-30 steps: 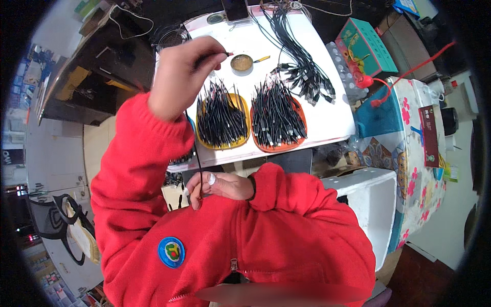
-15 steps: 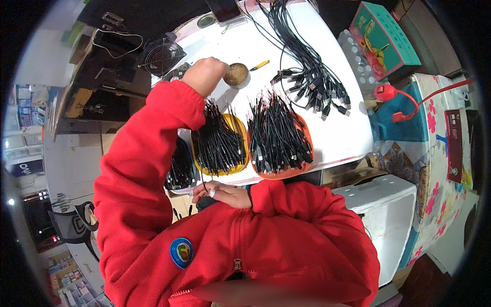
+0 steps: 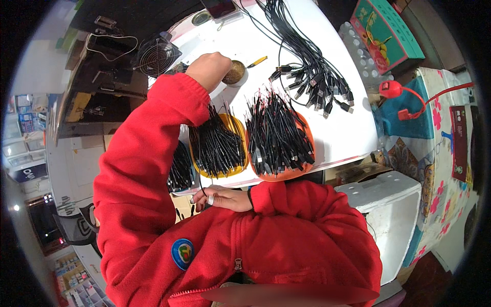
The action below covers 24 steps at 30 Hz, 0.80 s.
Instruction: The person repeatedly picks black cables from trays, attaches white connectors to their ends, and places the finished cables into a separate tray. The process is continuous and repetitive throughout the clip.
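My left hand (image 3: pixel 208 69) reaches out over the white table and is closed in a fist beside a small round tin (image 3: pixel 235 73) of brownish stuff. What its fingers hold, if anything, is hidden. Close to my body, below the table's near edge, my right hand (image 3: pixel 228 199) is closed on a thin black cable (image 3: pixel 200 183). Between my hands stand a yellow tray (image 3: pixel 242 132) and an orange tray (image 3: pixel 309 137), both full of short black cables with bare coloured wire ends. More such cables (image 3: pixel 180 166) lie left of the yellow tray, partly behind my left sleeve.
A bundle of long black USB cables (image 3: pixel 312 66) lies across the table's far right. A yellow cutter knife (image 3: pixel 257 62) lies beyond the tin. A black fan (image 3: pixel 155 58) stands at the far left, a white foam box (image 3: pixel 387 220) at the right.
My left fist has moved slightly to the right, nearer the tin and partly over it. My right hand's fingers have drawn closer together around the cable. The view has shifted slightly.
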Tool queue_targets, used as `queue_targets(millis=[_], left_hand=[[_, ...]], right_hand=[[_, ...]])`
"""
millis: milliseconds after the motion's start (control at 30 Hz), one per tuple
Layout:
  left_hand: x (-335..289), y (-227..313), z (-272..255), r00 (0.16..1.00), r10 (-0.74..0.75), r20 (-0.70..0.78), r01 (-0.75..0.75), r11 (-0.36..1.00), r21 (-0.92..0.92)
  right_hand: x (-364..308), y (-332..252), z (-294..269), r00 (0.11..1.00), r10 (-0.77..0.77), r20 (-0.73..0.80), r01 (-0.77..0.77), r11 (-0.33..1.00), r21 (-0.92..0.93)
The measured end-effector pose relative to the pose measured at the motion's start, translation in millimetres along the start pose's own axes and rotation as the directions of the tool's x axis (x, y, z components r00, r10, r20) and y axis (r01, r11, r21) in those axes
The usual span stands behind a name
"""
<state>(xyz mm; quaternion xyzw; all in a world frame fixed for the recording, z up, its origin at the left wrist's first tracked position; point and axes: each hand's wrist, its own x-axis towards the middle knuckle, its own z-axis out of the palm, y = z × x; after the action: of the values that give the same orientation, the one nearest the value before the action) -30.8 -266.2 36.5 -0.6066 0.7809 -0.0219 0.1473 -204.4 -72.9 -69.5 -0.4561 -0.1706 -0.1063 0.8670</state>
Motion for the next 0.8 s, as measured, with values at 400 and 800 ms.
queue_targets(millis=[400, 800], left_hand=[[-2.7, 4.5, 1.1, 1.000, -0.011, -0.023, 0.011, 1.000, -0.003], [-114.3, -49.0, -14.0, 0.905, -0.309, -0.294, 0.122, 0.848, -0.517]], right_hand=[[-4.4, 3.3, 0.6, 1.000, -0.005, -0.004, 0.005, 1.000, 0.013], [-4.5, 16.1, 7.7, 0.987, 0.154, 0.048, -0.160, 0.971, 0.176]])
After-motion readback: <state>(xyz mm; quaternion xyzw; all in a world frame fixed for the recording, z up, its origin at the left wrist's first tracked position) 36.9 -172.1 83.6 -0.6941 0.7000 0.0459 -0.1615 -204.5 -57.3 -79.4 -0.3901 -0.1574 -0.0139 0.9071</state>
